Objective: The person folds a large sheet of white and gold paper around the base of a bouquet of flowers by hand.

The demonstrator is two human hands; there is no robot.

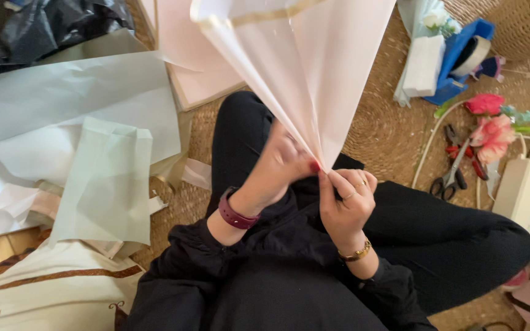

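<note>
A person dressed entirely in black, seen from above: a loose black top of thin, slightly crinkled fabric with long sleeves gathered at the cuffs, and plain black trousers. The left hand (277,165) shows dark red polish on the thumbnail, and a dark red band (235,214), smooth and watch-like, circles the left wrist just above the cuff. The right hand (346,202) wears two slim gold rings (356,189) on neighbouring fingers, and a gold chain bracelet (357,252) sits at the right wrist where the sleeve ends. The left hand appears blurred in the picture, so finer detail there cannot be made out.
</note>
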